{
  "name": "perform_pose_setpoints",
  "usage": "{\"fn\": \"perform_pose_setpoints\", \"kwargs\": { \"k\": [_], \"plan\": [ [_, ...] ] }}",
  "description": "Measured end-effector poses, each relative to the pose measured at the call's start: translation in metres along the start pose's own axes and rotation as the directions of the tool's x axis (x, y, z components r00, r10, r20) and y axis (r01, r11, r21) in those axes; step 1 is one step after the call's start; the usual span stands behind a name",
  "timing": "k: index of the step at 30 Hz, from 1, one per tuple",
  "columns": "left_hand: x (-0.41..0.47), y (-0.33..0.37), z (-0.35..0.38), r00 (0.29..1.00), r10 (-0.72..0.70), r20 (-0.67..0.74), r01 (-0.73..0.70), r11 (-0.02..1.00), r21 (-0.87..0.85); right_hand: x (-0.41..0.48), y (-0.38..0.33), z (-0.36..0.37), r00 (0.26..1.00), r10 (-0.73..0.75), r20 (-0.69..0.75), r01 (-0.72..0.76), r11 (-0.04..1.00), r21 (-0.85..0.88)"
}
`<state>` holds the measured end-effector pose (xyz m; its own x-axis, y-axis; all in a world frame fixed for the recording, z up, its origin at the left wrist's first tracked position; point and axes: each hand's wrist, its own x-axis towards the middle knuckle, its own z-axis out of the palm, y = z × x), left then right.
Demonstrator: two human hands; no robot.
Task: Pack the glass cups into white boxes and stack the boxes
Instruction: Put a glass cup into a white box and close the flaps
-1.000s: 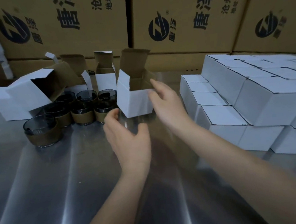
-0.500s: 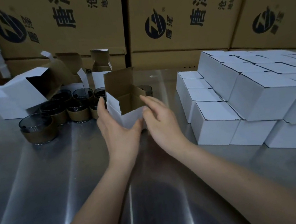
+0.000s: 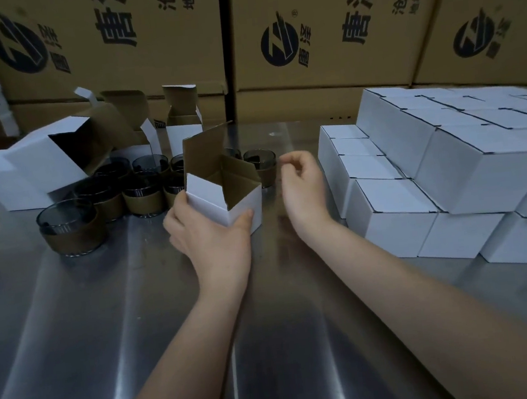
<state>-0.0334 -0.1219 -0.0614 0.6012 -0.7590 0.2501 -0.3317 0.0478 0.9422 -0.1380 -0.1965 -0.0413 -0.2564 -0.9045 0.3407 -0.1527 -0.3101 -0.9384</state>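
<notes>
While the left hand (image 3: pixel 209 234) grips the open white box (image 3: pixel 210 203), thumb across the near face and fingers wrapped round the left side, the right hand (image 3: pixel 302 192) hangs just beside the box with its fingers loosely curled, not touching anything. So the hands are apart, with only the left one clamped on cardboard. The box stands upright on the steel bench (image 3: pixel 106 329) with its lid flap up and the brown inside showing.

Just behind and to the left of it is a cluster of smoky glass cups (image 3: pixel 141 192) with brown sleeves. One cup (image 3: pixel 70 231) sits nearer the front, on its own. Further left are some empty open boxes (image 3: pixel 40 164), a couple of them tipped over. Off to the right is the stack of closed white boxes (image 3: pixel 446 160), two layers high. Big printed cardboard cartons (image 3: pixel 319 31) line the back.
</notes>
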Motion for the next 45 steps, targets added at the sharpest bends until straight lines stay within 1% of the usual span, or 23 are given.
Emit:
{"fn": "perform_pose_setpoints", "kwargs": {
  "k": [2,5,7,10,12,16,19,21,24,27,29,32,34,37,39,41,43,45],
  "plan": [
    [0.000,0.001,-0.001,1.000,-0.003,-0.019,0.003,1.000,-0.008,0.016,0.004,0.005,0.998,0.063,-0.007,-0.063,0.997,-0.052],
    [-0.002,0.003,0.000,0.999,-0.005,-0.031,0.004,1.000,-0.017,0.035,0.013,0.013,0.978,0.194,0.075,-0.184,0.975,-0.122],
    [-0.003,0.003,0.000,0.999,-0.007,-0.035,0.007,1.000,-0.008,0.044,0.017,0.018,0.963,0.236,0.130,-0.218,0.966,-0.138],
    [-0.003,0.003,0.000,0.999,-0.006,-0.032,0.006,1.000,-0.003,0.053,0.023,0.024,0.949,0.242,0.203,-0.211,0.964,-0.163],
    [-0.003,0.003,0.000,0.999,-0.008,-0.031,0.008,1.000,-0.001,0.057,0.025,0.029,0.944,0.242,0.226,-0.205,0.963,-0.174],
    [-0.002,0.004,-0.001,1.000,-0.021,-0.015,0.021,1.000,0.003,0.063,0.029,0.038,0.949,0.231,0.215,-0.162,0.941,-0.298],
    [-0.002,0.004,-0.001,1.000,-0.031,-0.005,0.031,1.000,-0.003,0.065,0.029,0.038,0.955,0.221,0.199,-0.156,0.942,-0.296],
    [-0.002,0.005,-0.001,0.999,-0.032,-0.003,0.032,0.999,-0.009,0.063,0.029,0.034,0.957,0.209,0.200,-0.155,0.954,-0.255],
    [-0.004,0.005,-0.001,1.000,-0.022,-0.004,0.022,0.999,-0.033,0.054,0.026,0.025,0.966,0.174,0.190,-0.147,0.978,-0.147],
    [-0.006,0.006,-0.003,1.000,0.004,-0.009,-0.005,0.996,-0.090,0.042,0.020,0.016,0.968,0.194,0.157,-0.200,0.980,0.021],
    [-0.007,0.006,-0.004,1.000,0.020,-0.013,-0.022,0.993,-0.115,0.035,0.014,0.011,0.961,0.234,0.148,-0.254,0.958,0.134],
    [-0.008,0.006,-0.005,0.999,0.051,-0.019,-0.053,0.991,-0.120,0.025,0.002,0.002,0.944,0.285,0.166,-0.325,0.890,0.319],
    [-0.009,0.006,-0.005,0.997,0.075,-0.021,-0.077,0.991,-0.107,0.018,-0.005,-0.005,0.933,0.293,0.209,-0.358,0.811,0.462],
    [-0.008,0.006,-0.005,0.994,0.109,-0.022,-0.111,0.991,-0.079,0.010,-0.012,-0.019,0.919,0.287,0.269,-0.393,0.701,0.595],
    [-0.008,0.006,-0.005,0.992,0.126,-0.017,-0.126,0.990,-0.061,0.004,-0.015,-0.027,0.906,0.298,0.300,-0.423,0.639,0.643],
    [-0.008,0.006,-0.004,0.989,0.145,-0.008,-0.145,0.989,-0.042,-0.003,-0.020,-0.033,0.895,0.305,0.324,-0.445,0.610,0.655],
    [-0.009,0.005,-0.004,0.987,0.157,0.008,-0.157,0.987,-0.021,-0.007,-0.026,-0.038,0.894,0.289,0.342,-0.447,0.609,0.655],
    [-0.010,0.005,-0.003,0.985,0.172,0.028,-0.172,0.985,-0.001,-0.009,-0.035,-0.040,0.901,0.259,0.348,-0.430,0.633,0.644]
  ]
}}
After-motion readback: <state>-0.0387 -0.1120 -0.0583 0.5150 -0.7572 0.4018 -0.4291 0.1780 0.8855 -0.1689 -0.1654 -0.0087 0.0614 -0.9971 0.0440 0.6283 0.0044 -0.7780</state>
